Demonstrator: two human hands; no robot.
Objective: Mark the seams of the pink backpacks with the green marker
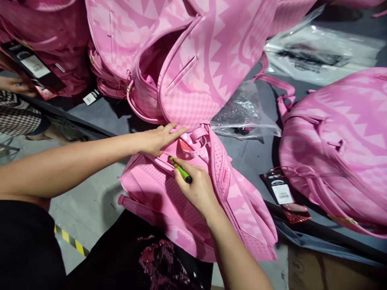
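A pink patterned backpack (pixel 178 229) hangs over the table edge, its back panel and straps toward me, and its top compartment gapes on the table. My left hand (pixel 159 140) lies on the fabric by the top of the back panel, fingers stretched out. Just below it, my right hand (pixel 196 181) is closed around a short green stick-like tool with a black end (pixel 182 171). The tool's far tip points at the fabric near my left fingers; its exact kind is not clear. A looped strap (pixel 198 147) sits right of both hands.
Another pink backpack (pixel 341 149) with a black hang tag (pixel 281 189) lies on the right. More tagged pink backpacks (pixel 57 36) stand at the left. Clear plastic bags (pixel 248 110) lie behind. A person's hand (pixel 16 85) shows at the left edge.
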